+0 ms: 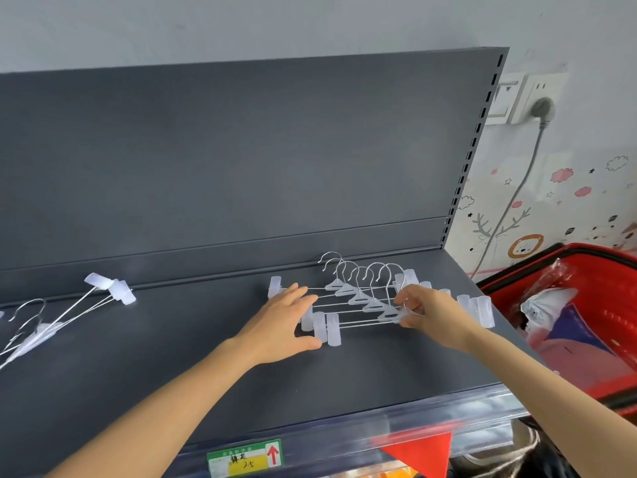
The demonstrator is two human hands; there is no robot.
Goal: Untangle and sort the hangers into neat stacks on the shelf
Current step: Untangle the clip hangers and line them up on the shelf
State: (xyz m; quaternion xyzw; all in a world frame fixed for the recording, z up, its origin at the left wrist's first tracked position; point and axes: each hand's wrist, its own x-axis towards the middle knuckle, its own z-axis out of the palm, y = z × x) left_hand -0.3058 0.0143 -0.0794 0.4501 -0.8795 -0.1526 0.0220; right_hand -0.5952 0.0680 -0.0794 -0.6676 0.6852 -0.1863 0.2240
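Note:
Several clear plastic clip hangers with metal hooks lie fanned in an overlapping row on the dark grey shelf, hooks toward the back panel. My left hand lies flat with straight fingers against the clips at the row's left end. My right hand has its fingers curled round the clear neck piece of the nearest hanger at the right side. A second bunch of clip hangers lies crossed and loose at the shelf's far left.
A red shopping basket holding bagged items stands just right of the shelf. The shelf's front edge carries a clear price rail with a green-yellow label and a red flag. A wall socket with a plugged cable is at the upper right.

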